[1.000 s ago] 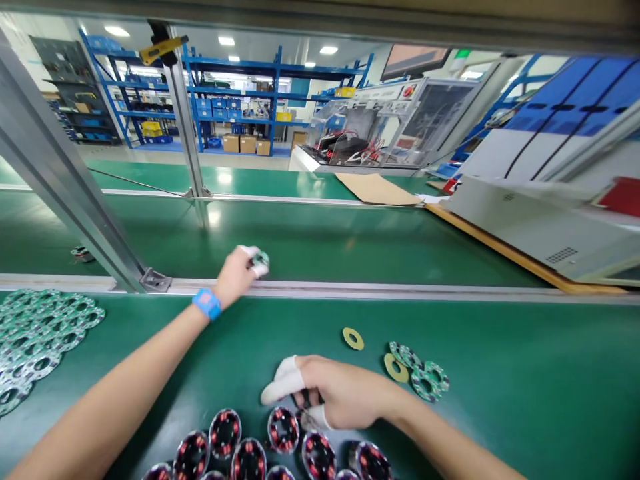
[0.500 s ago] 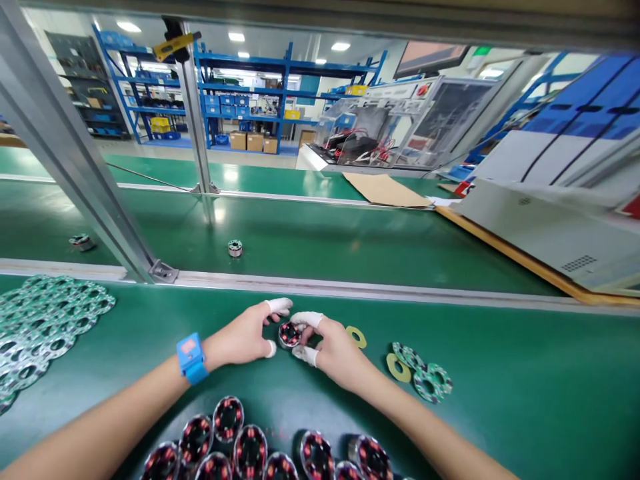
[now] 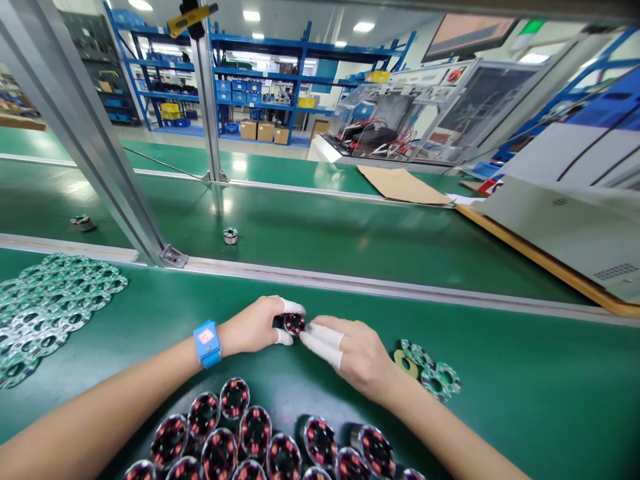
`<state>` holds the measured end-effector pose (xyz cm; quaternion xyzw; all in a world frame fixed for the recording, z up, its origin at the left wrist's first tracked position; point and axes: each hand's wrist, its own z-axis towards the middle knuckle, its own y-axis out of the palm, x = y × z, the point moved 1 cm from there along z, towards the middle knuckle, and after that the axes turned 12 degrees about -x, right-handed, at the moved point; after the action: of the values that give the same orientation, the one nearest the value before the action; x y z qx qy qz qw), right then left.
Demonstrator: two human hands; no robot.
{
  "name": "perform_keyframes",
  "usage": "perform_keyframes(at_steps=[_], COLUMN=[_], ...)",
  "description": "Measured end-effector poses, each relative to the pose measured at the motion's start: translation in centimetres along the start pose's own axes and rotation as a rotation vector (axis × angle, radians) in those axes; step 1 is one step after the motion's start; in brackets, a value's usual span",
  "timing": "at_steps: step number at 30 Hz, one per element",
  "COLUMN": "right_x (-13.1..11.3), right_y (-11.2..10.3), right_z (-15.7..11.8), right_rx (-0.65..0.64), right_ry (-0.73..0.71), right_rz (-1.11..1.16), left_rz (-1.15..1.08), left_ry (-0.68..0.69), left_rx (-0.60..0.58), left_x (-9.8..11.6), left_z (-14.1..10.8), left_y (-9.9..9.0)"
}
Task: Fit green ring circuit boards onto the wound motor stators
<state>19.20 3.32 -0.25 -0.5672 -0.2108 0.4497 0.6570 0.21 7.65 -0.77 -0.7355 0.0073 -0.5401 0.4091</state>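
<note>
My left hand, with white finger cots on thumb and finger and a blue wrist strap, holds a small motor stator with reddish windings between thumb and fingers. From the right, my right hand, in white finger cots too, reaches to the stator's edge; its fingers are pressed together, and whatever lies between them is hidden. Several like stators stand in the foreground. To the right lie a yellow ring and a few green ring-shaped circuit boards.
Many green ring boards are spread at the left. Behind the metal rail, two stators topped with green boards, one in the middle and one at left, sit on a green surface. A metal post slants up at left.
My left hand has closed around the stator, which my right hand held before. The right fingers have straightened and drawn together. The yellow ring beside my right hand is now out of sight.
</note>
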Motion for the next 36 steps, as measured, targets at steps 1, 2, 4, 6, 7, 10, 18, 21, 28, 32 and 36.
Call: perform_keyframes(at_steps=[1, 2, 4, 6, 7, 10, 18, 21, 28, 32, 36], right_x=[-0.5, -1.0, -1.8, -2.1, -2.1, -0.7, 3.4, 3.9, 2.2, 0.8, -0.3], right_y=[0.1, 0.3, 0.7, 0.8, 0.6, -1.5, -4.8, -4.4, -3.3, -2.4, -2.1], right_z=[0.0, 0.1, 0.4, 0.6, 0.5, 0.0, -2.3, -2.1, 0.7, 1.5, 1.3], right_rx=[-0.045, -0.093, -0.18, -0.22, -0.202, -0.039, -0.52, -0.409, 0.0, 0.101, 0.143], right_ry=[-0.052, -0.091, -0.117, -0.125, -0.116, 0.126, 0.862, 0.792, 0.527, 0.537, 0.605], right_rz=[-0.047, -0.102, -0.2, -0.214, -0.183, -0.095, -0.214, 0.005, 1.053, 1.041, 0.739], left_rz=[0.009, 0.018, 0.032, 0.039, 0.037, 0.019, -0.061, -0.007, 0.079, 0.014, -0.107], left_ry=[0.006, 0.012, 0.015, 0.004, 0.002, 0.006, -0.029, -0.024, 0.03, 0.024, 0.002], left_rx=[-0.005, -0.01, -0.009, 0.006, 0.016, 0.036, 0.009, 0.132, 0.238, 0.258, 0.312], left_x=[0.1, 0.2, 0.2, 0.2, 0.2, 0.0, 0.2, 1.1, 3.7, 3.4, 2.9], left_z=[0.0, -0.1, -0.1, -0.2, -0.2, -0.2, -0.3, -0.4, -0.4, -0.2, 0.0], left_y=[-0.1, -0.2, -0.2, -0.1, 0.0, 0.4, 0.1, -0.7, -0.8, -0.4, 0.0])
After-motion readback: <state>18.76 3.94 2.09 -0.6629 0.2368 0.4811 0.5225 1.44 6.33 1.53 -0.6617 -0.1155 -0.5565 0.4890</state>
